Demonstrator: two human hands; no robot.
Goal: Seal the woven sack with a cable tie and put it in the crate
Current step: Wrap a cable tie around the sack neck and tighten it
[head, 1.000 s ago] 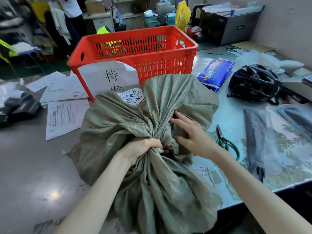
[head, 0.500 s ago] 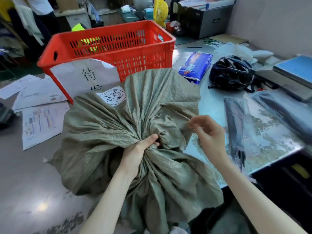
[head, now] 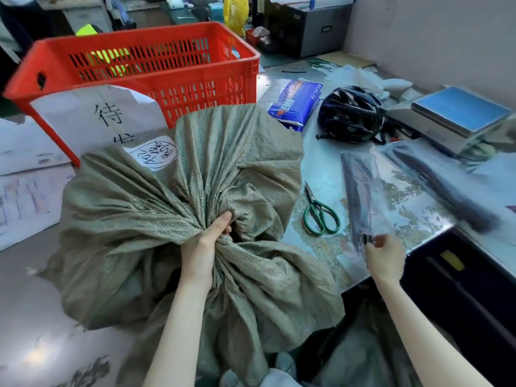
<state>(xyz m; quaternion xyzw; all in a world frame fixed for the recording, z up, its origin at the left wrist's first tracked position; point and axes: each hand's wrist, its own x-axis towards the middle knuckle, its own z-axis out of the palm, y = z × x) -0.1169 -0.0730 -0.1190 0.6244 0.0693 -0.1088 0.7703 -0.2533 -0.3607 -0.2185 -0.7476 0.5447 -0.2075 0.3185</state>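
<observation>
One woven sack (head: 156, 219), neck bunched in left hand (head: 202, 247) grip, right hand (head: 386, 259) pinching one cable-tie pack (head: 358, 196), one crate (head: 145, 68), one scissors (head: 318, 213)

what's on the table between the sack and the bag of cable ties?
Green-handled scissors lie between the woven sack and the clear bag of cable ties, in the head view.

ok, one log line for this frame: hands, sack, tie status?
left hand: clamps gathered sack neck | right hand: pinching cable ties in clear bag | sack: untied, on table | crate: behind sack
</observation>
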